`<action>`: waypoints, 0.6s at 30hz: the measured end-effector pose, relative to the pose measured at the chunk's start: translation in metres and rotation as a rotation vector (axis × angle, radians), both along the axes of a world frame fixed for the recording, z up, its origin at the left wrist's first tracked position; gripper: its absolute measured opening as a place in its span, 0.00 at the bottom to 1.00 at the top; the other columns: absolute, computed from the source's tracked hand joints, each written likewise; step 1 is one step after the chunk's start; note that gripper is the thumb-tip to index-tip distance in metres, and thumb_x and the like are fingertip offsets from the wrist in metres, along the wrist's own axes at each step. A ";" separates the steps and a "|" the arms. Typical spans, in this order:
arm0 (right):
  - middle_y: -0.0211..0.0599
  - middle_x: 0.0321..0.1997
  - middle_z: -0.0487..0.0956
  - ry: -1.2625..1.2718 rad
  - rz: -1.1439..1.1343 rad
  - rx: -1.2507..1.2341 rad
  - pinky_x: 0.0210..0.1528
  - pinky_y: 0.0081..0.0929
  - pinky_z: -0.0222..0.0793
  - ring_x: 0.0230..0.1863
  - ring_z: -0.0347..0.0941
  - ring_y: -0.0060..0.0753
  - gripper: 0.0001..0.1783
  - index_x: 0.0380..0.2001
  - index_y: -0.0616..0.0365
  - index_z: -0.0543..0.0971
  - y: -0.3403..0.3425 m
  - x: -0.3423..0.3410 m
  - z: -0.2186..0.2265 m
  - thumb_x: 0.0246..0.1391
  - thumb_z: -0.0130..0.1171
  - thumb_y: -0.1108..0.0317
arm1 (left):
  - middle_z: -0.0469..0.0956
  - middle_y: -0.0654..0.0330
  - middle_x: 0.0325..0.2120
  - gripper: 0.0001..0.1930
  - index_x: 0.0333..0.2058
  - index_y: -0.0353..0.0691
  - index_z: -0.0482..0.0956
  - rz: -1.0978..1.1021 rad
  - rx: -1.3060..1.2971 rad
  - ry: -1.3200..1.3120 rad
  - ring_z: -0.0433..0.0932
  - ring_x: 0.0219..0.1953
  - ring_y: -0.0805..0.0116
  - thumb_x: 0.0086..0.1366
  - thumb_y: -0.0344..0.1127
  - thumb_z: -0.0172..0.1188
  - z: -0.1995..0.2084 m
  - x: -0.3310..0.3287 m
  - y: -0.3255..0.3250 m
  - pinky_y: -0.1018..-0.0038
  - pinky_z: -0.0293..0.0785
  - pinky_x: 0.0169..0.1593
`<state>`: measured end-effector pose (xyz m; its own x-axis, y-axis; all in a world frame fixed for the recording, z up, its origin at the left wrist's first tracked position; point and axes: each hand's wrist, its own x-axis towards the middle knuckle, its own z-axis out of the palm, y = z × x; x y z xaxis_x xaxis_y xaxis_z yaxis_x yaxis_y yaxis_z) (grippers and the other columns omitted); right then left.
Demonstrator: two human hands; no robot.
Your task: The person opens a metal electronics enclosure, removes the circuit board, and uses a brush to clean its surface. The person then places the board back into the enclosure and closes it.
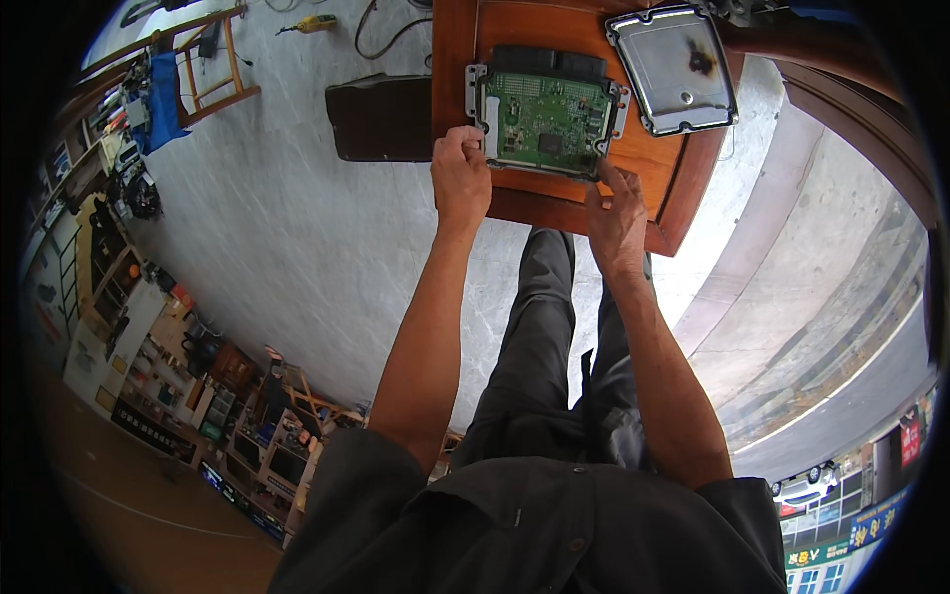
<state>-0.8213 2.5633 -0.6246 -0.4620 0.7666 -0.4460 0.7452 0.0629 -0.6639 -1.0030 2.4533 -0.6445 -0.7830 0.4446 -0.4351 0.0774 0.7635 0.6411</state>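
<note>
So I'm leaning over a reddish wooden desk (648, 153), and a green circuit board (544, 124) is lying on it, metal brackets (476, 91) sticking out at its sides and a black connector block (549, 61) running along its far edge. My left hand (461, 178) is pinching the board's near left corner, fingers closed up on it. My right hand (621, 220) is sitting at the board's near right corner, half curled; honestly can't tell if it's actually gripping or just touching. Right of the board, a silvery metal cover (661, 81) is resting on the desk, showing a dark scorched-looking stain (701, 61). Left of the board, a flat dark brown thing (381, 119) is sitting beside the desk. Farther left and beyond the board, a yellow tool (312, 24) is lying on the grey floor (277, 228).
</note>
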 end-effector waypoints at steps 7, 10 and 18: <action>0.50 0.46 0.77 -0.014 0.025 -0.012 0.43 0.36 0.80 0.47 0.78 0.46 0.19 0.54 0.61 0.78 0.003 0.001 -0.003 0.60 0.58 0.73 | 0.74 0.50 0.37 0.09 0.40 0.35 0.78 -0.060 -0.026 0.137 0.74 0.40 0.53 0.65 0.22 0.50 -0.003 0.009 -0.001 0.63 0.72 0.47; 0.49 0.46 0.77 -0.029 0.033 -0.020 0.44 0.36 0.80 0.48 0.78 0.46 0.19 0.54 0.61 0.78 0.003 0.002 -0.004 0.60 0.58 0.73 | 0.74 0.50 0.38 0.11 0.43 0.35 0.79 0.003 -0.016 0.128 0.75 0.38 0.57 0.65 0.22 0.49 0.003 0.013 -0.001 0.65 0.74 0.45; 0.49 0.47 0.77 -0.008 0.022 -0.035 0.44 0.35 0.80 0.48 0.78 0.46 0.19 0.55 0.61 0.77 0.003 0.001 -0.002 0.60 0.58 0.73 | 0.72 0.49 0.40 0.14 0.46 0.38 0.79 -0.054 -0.028 0.132 0.74 0.38 0.54 0.63 0.21 0.51 0.011 0.012 0.001 0.62 0.73 0.46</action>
<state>-0.8204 2.5662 -0.6262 -0.4747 0.7404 -0.4758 0.7491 0.0561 -0.6600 -0.9909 2.4548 -0.6331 -0.8092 0.4772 -0.3427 0.2013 0.7733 0.6013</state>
